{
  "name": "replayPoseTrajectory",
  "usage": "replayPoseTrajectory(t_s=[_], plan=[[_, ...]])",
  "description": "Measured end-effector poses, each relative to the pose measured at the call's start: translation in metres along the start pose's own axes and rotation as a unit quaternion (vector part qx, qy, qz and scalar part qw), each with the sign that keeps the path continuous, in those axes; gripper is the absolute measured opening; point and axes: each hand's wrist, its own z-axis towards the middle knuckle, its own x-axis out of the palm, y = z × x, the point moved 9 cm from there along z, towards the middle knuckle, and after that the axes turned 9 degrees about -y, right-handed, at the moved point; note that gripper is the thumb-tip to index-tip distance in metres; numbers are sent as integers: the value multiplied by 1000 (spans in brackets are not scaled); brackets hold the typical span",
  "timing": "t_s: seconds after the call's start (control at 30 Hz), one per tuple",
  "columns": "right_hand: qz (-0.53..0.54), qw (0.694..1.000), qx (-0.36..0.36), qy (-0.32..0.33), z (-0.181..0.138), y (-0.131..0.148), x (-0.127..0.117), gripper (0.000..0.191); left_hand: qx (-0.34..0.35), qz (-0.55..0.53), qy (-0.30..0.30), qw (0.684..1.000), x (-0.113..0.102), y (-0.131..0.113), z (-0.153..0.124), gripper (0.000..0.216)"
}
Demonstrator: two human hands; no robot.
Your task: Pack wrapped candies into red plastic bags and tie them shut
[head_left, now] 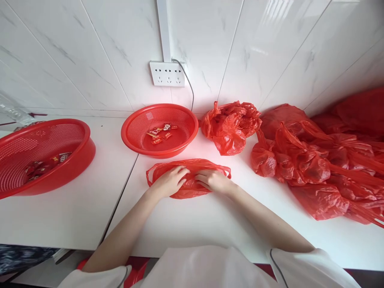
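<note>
Our left hand [169,182] and right hand [217,181] curl in a red bag [190,195], centre frame; whether pinching plastic, we cannot tell. A basket [159,153] stands left of upper centre.

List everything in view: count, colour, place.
Open bag: 1, red, front centre
Baskets: 2, red, left and centre
Packets: several, mostly red, in baskets
Crumpled bundle: 1, red, rear centre
Filled bags: many, red, piled right
Tabletops: 2, white, adjoining
Socket panel: 1, white, wall
Cable: 1, grey, beside panel
Trunking: 1, white, above panel
Tiled wall: 1, white, behind
Patterned cloth: 1, dark, lower left
Unclear pieces: uncounted, red, under table
Shirt: 1, white, bottom
Left hand: 1, at bag
Right hand: 1, at bag
</note>
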Motion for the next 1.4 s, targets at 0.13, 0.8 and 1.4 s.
replayPoseTrajectory(t_s=[0.13,0.8,1.4], plan=[[130,991,26,21,-9,-2,1,17,-66,-27,35,997,13,39,1,76],[87,987,110,-73,-11,-44,0,77,-19,-58,7,998,12,29,-4,68],[102,990,97,14,-11,-50,18,115,16,-72,24,997,22,46,3,112]])
